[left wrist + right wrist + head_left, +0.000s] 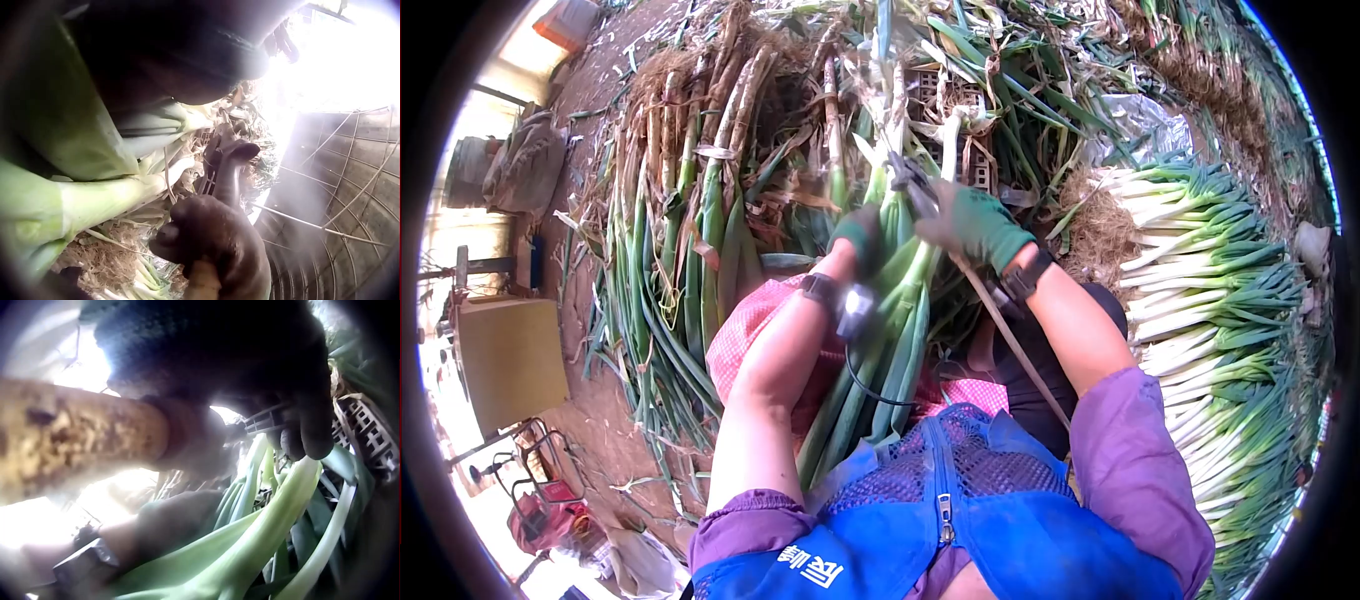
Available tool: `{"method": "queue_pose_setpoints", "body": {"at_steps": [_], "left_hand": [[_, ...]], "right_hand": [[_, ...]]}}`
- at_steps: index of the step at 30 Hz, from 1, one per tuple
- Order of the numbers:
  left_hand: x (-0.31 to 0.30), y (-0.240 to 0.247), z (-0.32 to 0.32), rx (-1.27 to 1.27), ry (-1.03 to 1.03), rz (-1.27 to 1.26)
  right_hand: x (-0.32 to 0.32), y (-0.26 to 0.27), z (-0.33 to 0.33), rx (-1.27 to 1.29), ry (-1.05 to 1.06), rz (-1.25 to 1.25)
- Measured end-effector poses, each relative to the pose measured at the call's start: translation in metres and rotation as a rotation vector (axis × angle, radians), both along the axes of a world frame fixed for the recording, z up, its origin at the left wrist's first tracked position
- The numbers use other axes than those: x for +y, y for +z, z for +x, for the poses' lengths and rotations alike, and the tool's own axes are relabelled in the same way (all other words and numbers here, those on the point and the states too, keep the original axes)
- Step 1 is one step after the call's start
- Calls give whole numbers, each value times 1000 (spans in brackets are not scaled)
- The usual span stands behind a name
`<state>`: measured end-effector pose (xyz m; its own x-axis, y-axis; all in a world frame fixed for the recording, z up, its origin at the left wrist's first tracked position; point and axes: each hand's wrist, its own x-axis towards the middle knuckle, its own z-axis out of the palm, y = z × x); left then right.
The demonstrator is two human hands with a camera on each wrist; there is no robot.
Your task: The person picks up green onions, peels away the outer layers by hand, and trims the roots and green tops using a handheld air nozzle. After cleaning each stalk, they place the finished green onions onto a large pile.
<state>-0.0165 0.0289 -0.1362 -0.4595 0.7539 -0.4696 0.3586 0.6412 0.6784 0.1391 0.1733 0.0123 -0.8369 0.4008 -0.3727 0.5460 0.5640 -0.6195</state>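
Note:
My left hand (pixel 860 235), in a green glove and blurred, grips a bunch of large green onions (pixel 890 330) lying over my lap, roots away from me. Their pale stems (pixel 106 197) fan out below that hand in the left wrist view. My gloved right hand (pixel 980 225) is curled round a grey tool (pixel 912 182) with a slim lever, which looks like an air blow gun. A brown hose (pixel 1012 340) runs from it towards my right side and looms large in the right wrist view. Beyond the tool's tip, the stem ends and loose husks look blurred.
Unpeeled green onions (pixel 710 200) with dry brown husks are heaped at the left. Cleaned white-stemmed green onions (pixel 1190 270) lie in a long row at the right. A plastic crate (pixel 375 437) and leaf scraps lie ahead. A yellowish box (pixel 510 360) stands far left.

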Motion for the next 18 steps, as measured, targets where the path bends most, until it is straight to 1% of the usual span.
{"method": "queue_pose_setpoints", "body": {"at_steps": [1,3,4,5,6,7,8,9,10,12,13,16,17,18], "left_hand": [[-3,-10,-5,-45,8,24],[-5,-2,-5,53,-58,48],[-7,5,-1,196,-133,48],[-7,8,0,258,-170,46],[-8,9,0,321,-204,44],[-7,10,0,303,-202,41],[-6,-2,-3,192,-150,51],[-5,-14,-5,85,-93,60],[-5,-49,-9,-116,15,81],[-5,-52,-8,292,-387,99],[-2,-54,-7,908,-887,85],[0,15,14,1131,-1090,-2],[-2,11,13,972,-952,130],[-1,15,16,815,-875,101]], "right_hand": [[-7,-4,10,111,8,110],[-13,7,26,88,3,24],[-18,15,33,75,-1,-21],[-25,28,41,39,-17,-17],[-32,35,48,39,11,7],[-38,39,55,39,37,30],[-45,41,62,39,63,54],[-52,38,68,4,73,157],[-56,35,74,-12,75,171],[-61,39,80,-40,79,199],[-59,43,80,-122,41,160],[-46,43,76,-96,18,165],[-40,32,75,-77,48,274],[-35,27,70,-62,40,258]]}}
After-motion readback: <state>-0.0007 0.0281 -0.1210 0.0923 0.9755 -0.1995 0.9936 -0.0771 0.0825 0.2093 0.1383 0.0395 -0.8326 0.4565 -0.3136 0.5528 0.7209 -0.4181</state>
